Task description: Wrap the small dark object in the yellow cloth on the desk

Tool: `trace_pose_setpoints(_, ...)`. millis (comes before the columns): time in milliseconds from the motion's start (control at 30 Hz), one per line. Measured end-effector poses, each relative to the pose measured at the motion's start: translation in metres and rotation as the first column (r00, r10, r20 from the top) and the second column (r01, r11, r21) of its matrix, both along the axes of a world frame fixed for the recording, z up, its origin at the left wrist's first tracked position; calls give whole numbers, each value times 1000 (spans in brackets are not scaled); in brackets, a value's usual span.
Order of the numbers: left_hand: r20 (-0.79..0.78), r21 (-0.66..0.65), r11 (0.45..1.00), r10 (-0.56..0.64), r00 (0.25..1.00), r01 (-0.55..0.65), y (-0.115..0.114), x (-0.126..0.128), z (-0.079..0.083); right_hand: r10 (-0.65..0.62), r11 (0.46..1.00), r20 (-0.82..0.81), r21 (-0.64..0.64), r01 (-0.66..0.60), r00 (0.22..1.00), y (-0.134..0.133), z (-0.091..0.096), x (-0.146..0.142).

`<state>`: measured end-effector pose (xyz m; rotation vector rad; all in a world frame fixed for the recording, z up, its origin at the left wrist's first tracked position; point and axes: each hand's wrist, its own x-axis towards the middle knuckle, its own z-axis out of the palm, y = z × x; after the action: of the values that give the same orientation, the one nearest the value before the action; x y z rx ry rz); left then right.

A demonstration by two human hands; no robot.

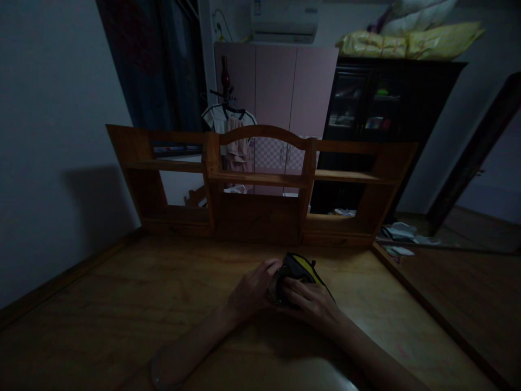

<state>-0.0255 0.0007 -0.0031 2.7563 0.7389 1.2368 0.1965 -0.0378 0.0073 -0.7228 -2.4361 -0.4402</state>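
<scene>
On the wooden surface, my left hand (pixel 253 289) is closed around the side of a dark round thing with a shiny rim (pixel 277 290). It looks like a small cup or jar, but the dim light hides its kind. The fingers of my right hand (pixel 312 302) are bent together at its rim or opening; their tips are hidden, and I cannot tell what they pinch. Just behind the right hand lies a black and yellow pouch (pixel 303 265) with a dark zip-like edge, partly covered by that hand.
A wooden shelf unit (pixel 258 217) stands across the far edge of the wooden surface (pixel 134 293). A wall (pixel 61 136) borders the left side. Papers and bags (pixel 401 233) lie beyond the right edge. Farther back are pink cupboards (pixel 274 92) and a dark cabinet (pixel 423 103).
</scene>
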Motion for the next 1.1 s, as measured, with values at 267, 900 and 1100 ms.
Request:
trace_pose_setpoints(267,77,-82,997,4,997,2,-3,2,7,-114,993,116,-30,118,987,-5,18,-1)
trace_pose_setpoints(900,150,-72,995,86,985,-76,3,0,3,-138,958,4,-253,134,990,3,15,-5)
trace_pose_setpoints(1100,54,-36,975,220,974,-218,0,-3,0,58,831,-298,-514,-212,953,0,19,-11)
